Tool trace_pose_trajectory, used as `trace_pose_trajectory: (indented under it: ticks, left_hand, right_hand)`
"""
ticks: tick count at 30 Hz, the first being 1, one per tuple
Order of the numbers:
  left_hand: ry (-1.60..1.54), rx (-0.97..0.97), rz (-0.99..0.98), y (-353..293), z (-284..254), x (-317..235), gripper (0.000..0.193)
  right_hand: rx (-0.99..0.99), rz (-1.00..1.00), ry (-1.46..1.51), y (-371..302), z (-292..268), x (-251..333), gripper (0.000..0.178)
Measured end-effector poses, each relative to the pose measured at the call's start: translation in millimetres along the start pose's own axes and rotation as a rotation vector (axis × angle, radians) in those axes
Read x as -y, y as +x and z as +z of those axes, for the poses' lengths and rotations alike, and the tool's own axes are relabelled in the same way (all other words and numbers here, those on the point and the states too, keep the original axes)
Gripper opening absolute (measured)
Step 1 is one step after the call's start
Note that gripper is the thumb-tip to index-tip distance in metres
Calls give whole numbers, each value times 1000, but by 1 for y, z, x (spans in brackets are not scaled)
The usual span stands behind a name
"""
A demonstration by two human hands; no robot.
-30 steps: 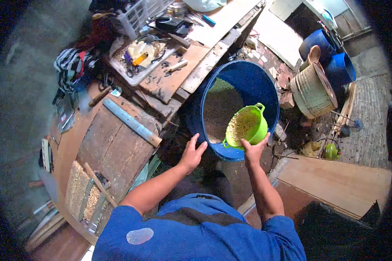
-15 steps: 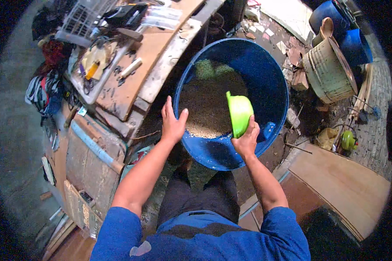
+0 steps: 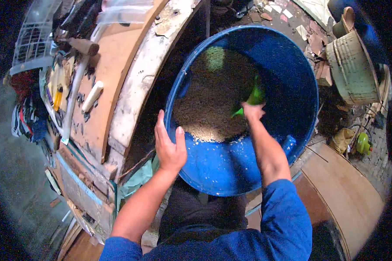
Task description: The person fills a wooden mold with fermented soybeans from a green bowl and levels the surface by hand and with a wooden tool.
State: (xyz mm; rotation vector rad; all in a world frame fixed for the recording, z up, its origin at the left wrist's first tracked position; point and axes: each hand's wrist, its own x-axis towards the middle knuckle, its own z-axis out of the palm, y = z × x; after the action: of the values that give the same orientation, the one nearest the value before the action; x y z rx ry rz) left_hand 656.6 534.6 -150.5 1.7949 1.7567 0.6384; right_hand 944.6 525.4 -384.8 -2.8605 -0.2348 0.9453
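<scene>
A large blue barrel [image 3: 217, 172] stands open in front of me, holding a heap of brownish, grain-like material [image 3: 209, 98] that is paler along its near edge. Deep inside it, my right hand [image 3: 254, 111] is closed on a bright green bowl [image 3: 257, 92]. The bowl is tipped on its side against the grain, and much of it is in shadow or behind the hand. At the barrel's left rim rests my left hand [image 3: 170, 148], fingers stretched out and thumb spread apart over the edge.
To the left, a cluttered workbench [image 3: 130, 82] carries a hammer [image 3: 80, 46], a white stick [image 3: 92, 96] and a clear plastic crate [image 3: 32, 41]. A worn, pale tub [image 3: 350, 65] sits at the far right among broken tiles. Wooden boards [image 3: 339, 182] lie at the near right.
My right hand has pushed the green bowl farther into the barrel, down to the grain. The view has moved closer over the barrel. My left hand stays at the rim.
</scene>
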Motion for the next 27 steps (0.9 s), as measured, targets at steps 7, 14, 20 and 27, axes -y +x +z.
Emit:
trace_pose_trajectory:
  ticks: [7,14,20,27]
  left_hand:
    - [-80,47,-20,-1,2,1,63]
    - [-46,58,-74,-1,-8,6,65]
    - [-98,76,-79,-1,-1,2,67]
    - [-95,71,-118,-2,0,3,67]
  right_hand:
    - [304,-295,-342,9,85,94,91]
    - [581,-688,-378,-96,88,63,59]
    - [116,-120,-24,25,64,76,60]
    - [228,-350,-174,27,99,142,59]
